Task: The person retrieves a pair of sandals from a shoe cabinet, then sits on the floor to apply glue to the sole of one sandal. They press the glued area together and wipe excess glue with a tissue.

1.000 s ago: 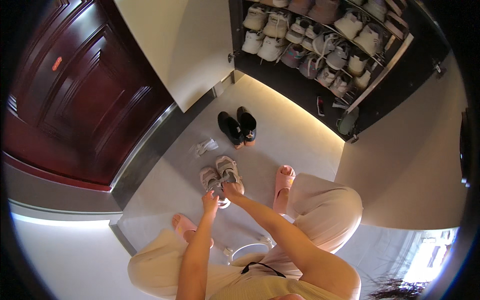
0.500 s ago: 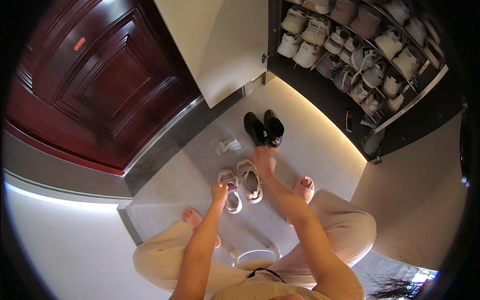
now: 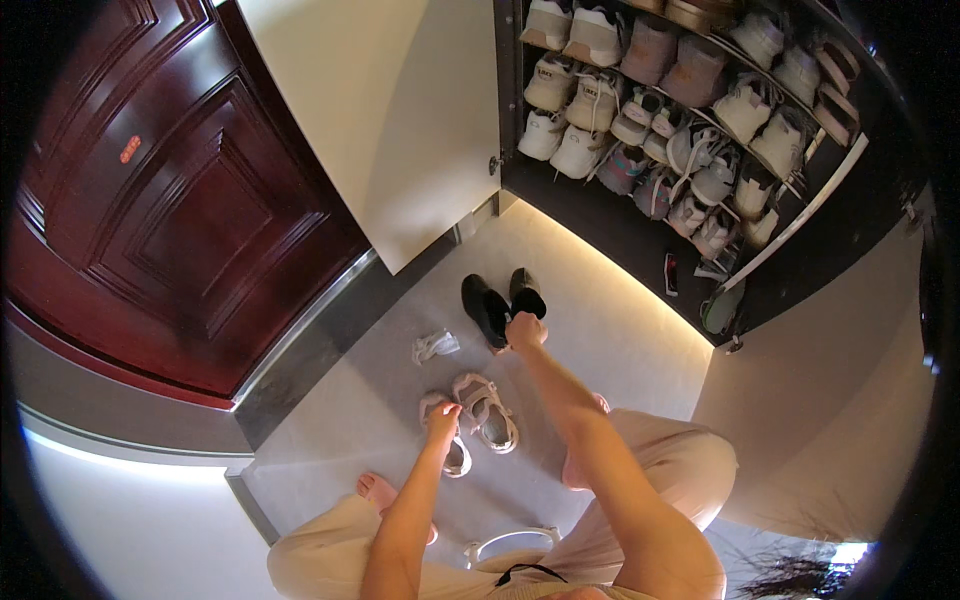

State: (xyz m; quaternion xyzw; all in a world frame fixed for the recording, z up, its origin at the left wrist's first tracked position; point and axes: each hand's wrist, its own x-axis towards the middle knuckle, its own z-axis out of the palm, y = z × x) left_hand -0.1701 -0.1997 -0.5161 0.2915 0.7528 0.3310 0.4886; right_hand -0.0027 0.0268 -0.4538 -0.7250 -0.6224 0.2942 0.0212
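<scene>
Your R hand (image 3: 527, 330) is curled at the heel end of the R black ankle boot (image 3: 526, 287), beside the L black ankle boot (image 3: 485, 303); can't tell if it's gripping. Your L hand (image 3: 443, 421) is over the L pale-pink strappy shoe (image 3: 457, 461), grip unclear too. Poss. risks: loose R-hand hold = boot slips or knocks its mate; careless L-hand tug = shoe bumps the R pale-pink strappy shoe (image 3: 488, 412).

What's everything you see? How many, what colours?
Door: 1, dark red, upper left
Cabinet: 1, dark, upper right
Cabinet doors: 2, cream, either side
Cabinet shoes: many, mostly pale, upper right
Black shoes: 2, black, middle
Strappy shoes: 2, pale pink, nearer
Crumpled thing: 1, white, middle left
Slippers: 2, pink, lower middle
Curved frame: 1, white, bottom middle
Trousers: 1 pair, cream, bottom
Left hand: 1, bare, at left strappy shoe
Right hand: 1, bare, at black shoes
</scene>
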